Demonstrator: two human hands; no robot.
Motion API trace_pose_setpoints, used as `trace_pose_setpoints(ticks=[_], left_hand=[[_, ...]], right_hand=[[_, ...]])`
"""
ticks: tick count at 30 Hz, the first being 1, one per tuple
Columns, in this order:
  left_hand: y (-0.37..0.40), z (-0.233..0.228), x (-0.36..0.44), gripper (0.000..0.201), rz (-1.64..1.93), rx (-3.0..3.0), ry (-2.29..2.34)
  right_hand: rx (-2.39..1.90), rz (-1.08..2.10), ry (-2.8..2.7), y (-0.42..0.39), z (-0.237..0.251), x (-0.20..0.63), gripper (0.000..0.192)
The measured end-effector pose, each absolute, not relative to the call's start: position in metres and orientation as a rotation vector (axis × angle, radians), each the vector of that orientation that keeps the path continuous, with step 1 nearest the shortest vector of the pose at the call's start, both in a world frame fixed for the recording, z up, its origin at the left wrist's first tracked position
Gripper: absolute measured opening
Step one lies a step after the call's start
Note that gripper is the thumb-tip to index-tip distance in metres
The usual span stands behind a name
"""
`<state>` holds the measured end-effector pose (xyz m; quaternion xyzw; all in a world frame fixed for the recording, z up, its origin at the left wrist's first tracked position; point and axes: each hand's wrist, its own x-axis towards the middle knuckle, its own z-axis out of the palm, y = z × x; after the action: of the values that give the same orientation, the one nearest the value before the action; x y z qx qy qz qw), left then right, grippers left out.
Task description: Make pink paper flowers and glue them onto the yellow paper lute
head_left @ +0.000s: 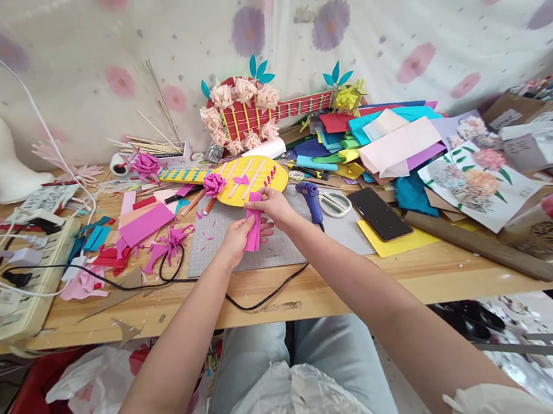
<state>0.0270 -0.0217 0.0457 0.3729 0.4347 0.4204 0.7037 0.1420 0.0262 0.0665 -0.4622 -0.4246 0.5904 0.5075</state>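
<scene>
Between my two hands is a folded magenta paper strip [255, 228], held upright above the grey cutting mat [287, 253]. My left hand [236, 240] grips its lower left side, thumb on the front. At the top edge, my right hand [275, 208] pinches it, the other fingers reaching behind. Just beyond lies a yellow paper guitar [272, 170] with pink strips and a magenta paper flower [214, 184] on its body. A purple glue gun [311, 201] and white-handled scissors [335, 204] rest to the right of my hands.
A red guitar [240, 119] with pale roses leans at the back. Magenta scraps [146, 224] and a power strip [38, 283] lie left; a black cable [263, 303] crosses the front. Right are a phone [381, 213], a wooden stick [477, 246] and stacked coloured paper [400, 145].
</scene>
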Motion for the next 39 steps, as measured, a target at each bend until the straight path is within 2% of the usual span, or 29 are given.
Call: trace_pose_setpoints(ticks=[9,16,23,35,39], left_hand=[[-0.034,0.043,-0.013,0.025,0.705,0.96,0.997],[-0.025,0.066,-0.017,0.027,1.098,1.113,1.257],[-0.018,0.065,0.019,0.03,0.896,0.982,1.006],[-0.017,0.065,0.021,0.022,0.982,0.924,0.973],[-0.015,0.064,0.021,0.022,0.986,0.92,1.024]], right_hand=[[-1.044,1.344,-1.018,0.048,0.081,0.152,0.046],[-0.996,1.474,-1.209,0.032,0.087,0.148,0.043],[-1.018,1.488,-1.282,0.025,0.092,0.141,0.042],[-1.038,1.409,-1.302,0.035,0.093,0.141,0.038],[-1.002,1.541,-1.305,0.03,0.091,0.145,0.04]])
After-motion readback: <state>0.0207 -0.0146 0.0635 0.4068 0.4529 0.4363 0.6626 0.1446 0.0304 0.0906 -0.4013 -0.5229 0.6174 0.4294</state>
